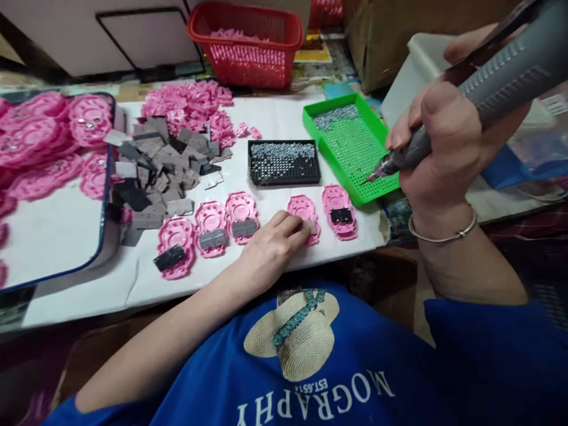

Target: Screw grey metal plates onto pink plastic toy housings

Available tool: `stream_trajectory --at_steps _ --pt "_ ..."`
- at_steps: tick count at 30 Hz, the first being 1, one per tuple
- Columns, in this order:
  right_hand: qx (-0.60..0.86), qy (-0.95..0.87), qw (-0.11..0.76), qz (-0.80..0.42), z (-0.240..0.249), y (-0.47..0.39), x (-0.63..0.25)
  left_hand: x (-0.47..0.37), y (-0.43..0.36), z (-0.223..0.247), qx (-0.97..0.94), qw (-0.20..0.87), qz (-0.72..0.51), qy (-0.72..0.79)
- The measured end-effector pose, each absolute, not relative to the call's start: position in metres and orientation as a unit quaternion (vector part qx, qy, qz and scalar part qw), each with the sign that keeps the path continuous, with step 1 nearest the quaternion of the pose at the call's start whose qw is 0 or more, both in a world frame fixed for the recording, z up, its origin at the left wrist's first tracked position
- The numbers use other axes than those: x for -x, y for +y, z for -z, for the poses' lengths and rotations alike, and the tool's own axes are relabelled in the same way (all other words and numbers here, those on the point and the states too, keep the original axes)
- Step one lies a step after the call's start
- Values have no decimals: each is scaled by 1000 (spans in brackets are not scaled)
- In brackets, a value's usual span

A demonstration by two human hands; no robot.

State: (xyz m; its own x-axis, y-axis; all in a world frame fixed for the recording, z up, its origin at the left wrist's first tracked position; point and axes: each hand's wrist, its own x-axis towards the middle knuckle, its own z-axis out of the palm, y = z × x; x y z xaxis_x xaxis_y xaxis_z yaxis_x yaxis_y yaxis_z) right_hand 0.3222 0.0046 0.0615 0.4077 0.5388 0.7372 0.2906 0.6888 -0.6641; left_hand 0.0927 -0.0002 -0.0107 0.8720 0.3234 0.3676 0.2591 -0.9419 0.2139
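Observation:
In my right hand (448,136) is a grey electric screwdriver (501,83), fingers wrapped round its body. The tool's tip points down over the green perforated tray (346,148), which holds small silver screws. My left hand (277,242) rests at the table's front edge, fingers pressing a light grey plate (310,226) onto a pink plastic shell (303,207). Right of it lies another pink shell (339,198) with a black plate (341,216) on it. Left of my hand, three pink shells (210,216) carry dark or grey plates (213,239).
A black perforated tray (284,171) of screws stands mid-table. Behind are a heap of grey plates (162,157), a pile of small pink parts (190,103) and a red basket (248,59). At left, a blue-rimmed white tray (53,236) holds stacked pink shells (35,136).

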Motion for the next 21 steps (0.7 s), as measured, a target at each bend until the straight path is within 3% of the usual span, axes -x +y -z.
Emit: stream_trajectory --at_steps 7,21 --pt "475 -484 734 47 -37 14 -408 -96 1 9 -960 63 -227 150" --pt "518 -474 712 -2 -14 11 -413 -96 0 4 -963 64 -214 154"
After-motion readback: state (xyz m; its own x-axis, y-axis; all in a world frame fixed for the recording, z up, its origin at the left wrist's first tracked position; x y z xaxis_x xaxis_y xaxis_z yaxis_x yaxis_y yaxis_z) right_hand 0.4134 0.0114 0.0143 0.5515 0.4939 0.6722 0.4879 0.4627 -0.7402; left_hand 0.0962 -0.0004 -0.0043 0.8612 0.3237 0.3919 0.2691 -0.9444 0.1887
